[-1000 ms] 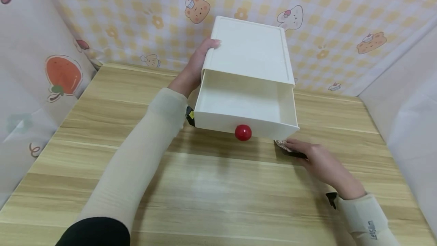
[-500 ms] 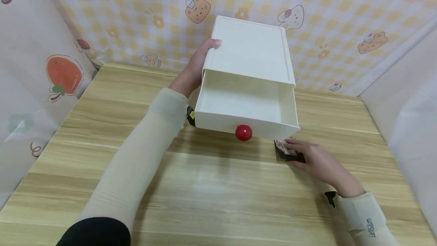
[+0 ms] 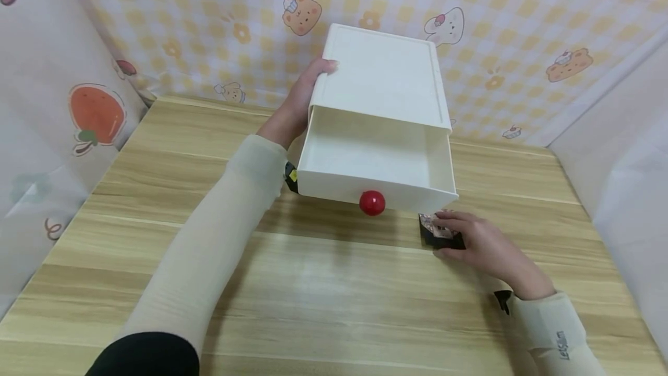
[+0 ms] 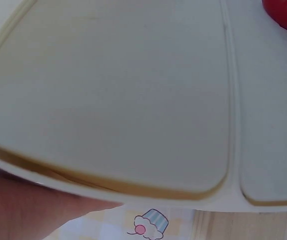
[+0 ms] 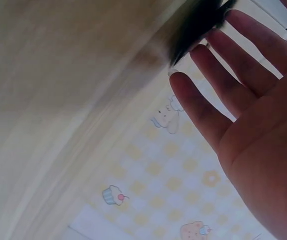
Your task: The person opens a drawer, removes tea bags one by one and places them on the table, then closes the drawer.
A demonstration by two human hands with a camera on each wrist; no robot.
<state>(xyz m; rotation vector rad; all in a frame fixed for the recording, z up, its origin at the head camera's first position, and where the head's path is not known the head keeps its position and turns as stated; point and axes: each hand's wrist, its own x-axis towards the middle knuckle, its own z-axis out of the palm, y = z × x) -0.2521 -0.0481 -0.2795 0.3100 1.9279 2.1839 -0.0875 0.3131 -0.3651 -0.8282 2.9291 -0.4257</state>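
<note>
My left hand (image 3: 301,94) grips the side of a white drawer box (image 3: 383,80), thumb over its top edge. The box is tilted and raised off the table. Its drawer (image 3: 376,187), with a red round knob (image 3: 372,203), is pulled out, and the part of its inside that shows holds nothing. My right hand (image 3: 487,248) is at a small black flat item with a patterned pinkish top (image 3: 438,237), which lies on the table below the drawer's right corner. In the right wrist view its fingers (image 5: 238,75) are fairly straight, tips against the black item.
A wood-grain table (image 3: 313,306) spreads beneath both hands. Behind it hangs a yellow-checked cloth (image 3: 209,28) with cartoon prints, close to the raised box. White cloth sides (image 3: 47,132) bound the table left and right.
The black item has gone from tilted in my right hand to lying flatter on the table. My right thumb has moved away from it. The left hand and drawer box hold still.
</note>
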